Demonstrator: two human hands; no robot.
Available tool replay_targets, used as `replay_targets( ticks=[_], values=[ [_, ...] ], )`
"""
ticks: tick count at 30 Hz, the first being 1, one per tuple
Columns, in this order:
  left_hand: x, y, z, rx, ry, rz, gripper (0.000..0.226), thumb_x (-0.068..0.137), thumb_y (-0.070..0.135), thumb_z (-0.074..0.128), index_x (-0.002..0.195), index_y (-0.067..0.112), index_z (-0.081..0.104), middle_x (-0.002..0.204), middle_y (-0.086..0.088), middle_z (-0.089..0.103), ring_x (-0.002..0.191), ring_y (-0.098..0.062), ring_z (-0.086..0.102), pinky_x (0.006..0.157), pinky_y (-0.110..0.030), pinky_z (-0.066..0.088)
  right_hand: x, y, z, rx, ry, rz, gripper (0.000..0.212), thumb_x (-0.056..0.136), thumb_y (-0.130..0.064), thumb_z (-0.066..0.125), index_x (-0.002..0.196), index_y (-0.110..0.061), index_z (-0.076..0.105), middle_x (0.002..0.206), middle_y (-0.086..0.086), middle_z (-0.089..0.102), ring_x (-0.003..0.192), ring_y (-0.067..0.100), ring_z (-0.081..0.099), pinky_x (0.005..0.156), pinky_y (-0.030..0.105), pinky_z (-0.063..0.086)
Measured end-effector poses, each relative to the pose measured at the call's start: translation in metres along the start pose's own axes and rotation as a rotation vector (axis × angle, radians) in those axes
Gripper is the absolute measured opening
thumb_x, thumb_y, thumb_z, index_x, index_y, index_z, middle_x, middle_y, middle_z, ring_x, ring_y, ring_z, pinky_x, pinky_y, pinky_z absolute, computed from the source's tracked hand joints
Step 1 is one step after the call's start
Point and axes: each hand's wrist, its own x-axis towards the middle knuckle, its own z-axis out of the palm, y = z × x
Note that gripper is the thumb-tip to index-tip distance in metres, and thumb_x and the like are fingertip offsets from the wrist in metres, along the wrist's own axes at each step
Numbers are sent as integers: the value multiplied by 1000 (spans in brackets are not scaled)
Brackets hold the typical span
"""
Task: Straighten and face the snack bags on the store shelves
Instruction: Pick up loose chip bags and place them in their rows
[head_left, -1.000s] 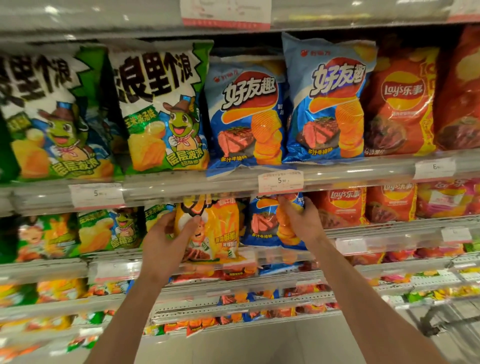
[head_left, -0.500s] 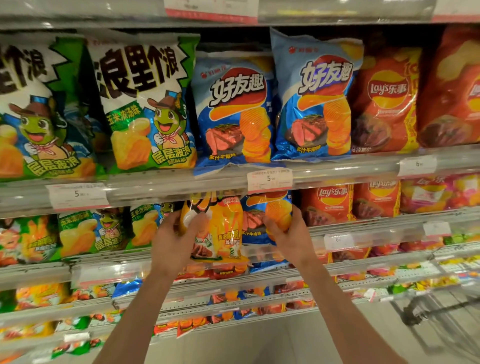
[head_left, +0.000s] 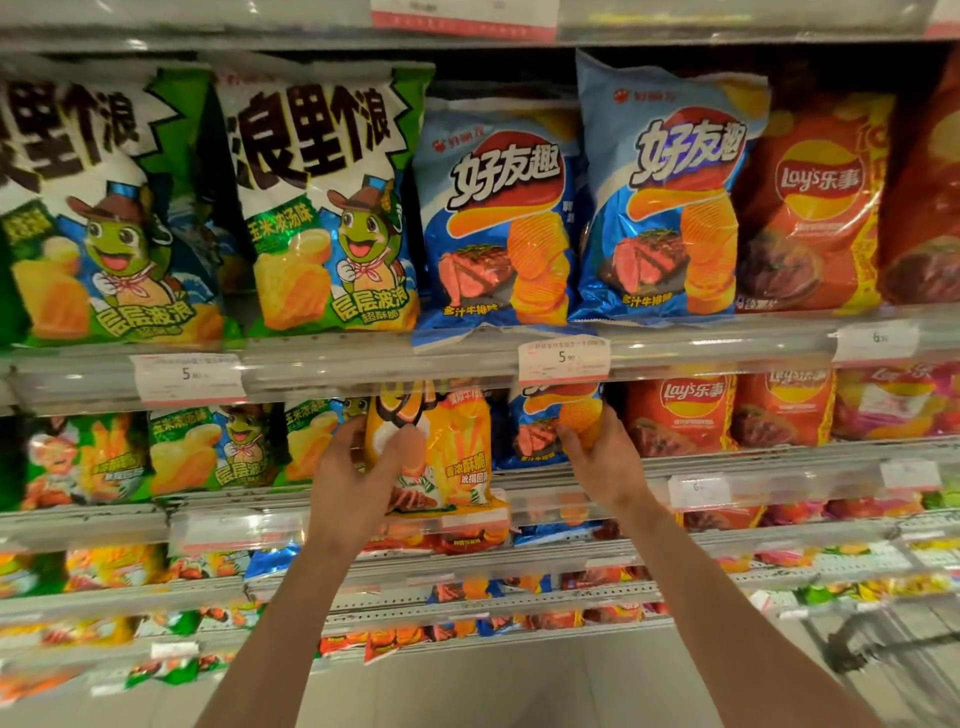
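On the second shelf an orange-yellow snack bag (head_left: 457, 457) stands upright. My left hand (head_left: 358, 483) grips its left edge, thumb across the front. Right beside it is a blue chip bag (head_left: 540, 431) with a steak picture; my right hand (head_left: 602, 462) holds its lower right corner, fingers curled around the edge. Both bags face outward, their tops hidden behind the shelf rail (head_left: 415, 364) above.
The top shelf holds two green-and-white bags (head_left: 322, 208), two blue bags (head_left: 670, 192) and red Lay's bags (head_left: 815, 208). More red Lay's bags (head_left: 685, 410) sit right of my hands, green bags (head_left: 218, 447) to the left. Lower shelves carry small packets. A cart frame (head_left: 883, 649) shows at lower right.
My view has shifted slightly. Both hands stay on the same two bags; the left hand has slid a little right along the orange bag, and the blue bag sits a bit straighter.
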Motion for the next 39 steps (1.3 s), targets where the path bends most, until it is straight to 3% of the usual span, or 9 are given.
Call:
replay_targets(
  ticks=[4, 8, 13, 15, 17, 20, 25, 30, 39],
  values=[
    [-1, -4, 1, -19, -2, -2, 46, 89, 51, 68, 123, 20, 63, 101, 11, 69, 90, -8, 68, 68, -22, 50, -7, -6, -7, 140, 4, 72, 35, 93, -39, 68, 121, -27, 51, 105, -9, 68, 95, 9, 65, 88, 37, 55],
    [-7, -3, -2, -55, -2, -33, 46, 87, 51, 70, 122, 22, 62, 100, 12, 71, 87, -2, 69, 68, -22, 52, -27, -8, -16, 250, 119, 120, 53, 97, -37, 65, 140, -10, 50, 132, 0, 56, 120, 15, 55, 101, 34, 48],
    [-23, -9, -12, -91, -3, -65, 51, 82, 50, 74, 124, 25, 59, 105, 12, 70, 95, -4, 68, 70, -23, 54, -69, -25, -15, 388, 73, 146, 9, 98, -15, 63, 105, -10, 66, 93, -4, 69, 77, 4, 67, 71, 19, 55],
    [-31, -13, -22, -102, 8, -87, 58, 79, 53, 79, 127, 26, 59, 106, 11, 70, 97, -5, 68, 73, -28, 58, -82, -32, -5, 492, -12, 156, 10, 97, -2, 60, 96, -7, 68, 83, 2, 72, 70, 9, 70, 61, 16, 54],
    [-40, -18, -33, -115, 30, -109, 57, 74, 60, 81, 121, 36, 60, 101, 18, 72, 95, -1, 69, 74, -32, 59, -90, -39, 12, 527, -92, 166, 19, 96, 4, 58, 91, -10, 69, 75, 1, 73, 70, 10, 70, 65, 18, 55],
    [-54, -26, -53, -117, 55, -118, 48, 71, 66, 76, 114, 48, 60, 100, 25, 73, 95, 5, 68, 74, -22, 54, -101, -58, 40, 576, -226, 181, 21, 97, 2, 59, 90, -13, 71, 74, -2, 75, 74, 11, 70, 70, 20, 56],
    [-74, -47, -95, -115, 107, -195, 52, 79, 49, 81, 127, 35, 66, 111, 13, 74, 98, 3, 69, 68, -12, 55, -113, -88, 86, 642, -344, 164, 6, 95, -6, 66, 93, -7, 72, 79, -5, 76, 75, 8, 71, 71, 21, 56],
    [-88, -68, -155, -164, 194, -254, 54, 74, 51, 80, 124, 36, 65, 106, 21, 72, 97, 3, 70, 68, -26, 61, -137, -135, 127, 627, -457, 145, 6, 95, -16, 67, 96, -12, 72, 93, 5, 75, 80, 9, 70, 71, 17, 55],
    [-90, -98, -292, -204, 245, -242, 48, 72, 59, 84, 113, 47, 61, 110, 18, 69, 97, 7, 66, 63, -17, 56, -194, -260, 211, 523, -606, 35, 15, 99, -24, 64, 99, -11, 73, 90, -5, 74, 77, 1, 67, 67, 13, 51]
  ],
)
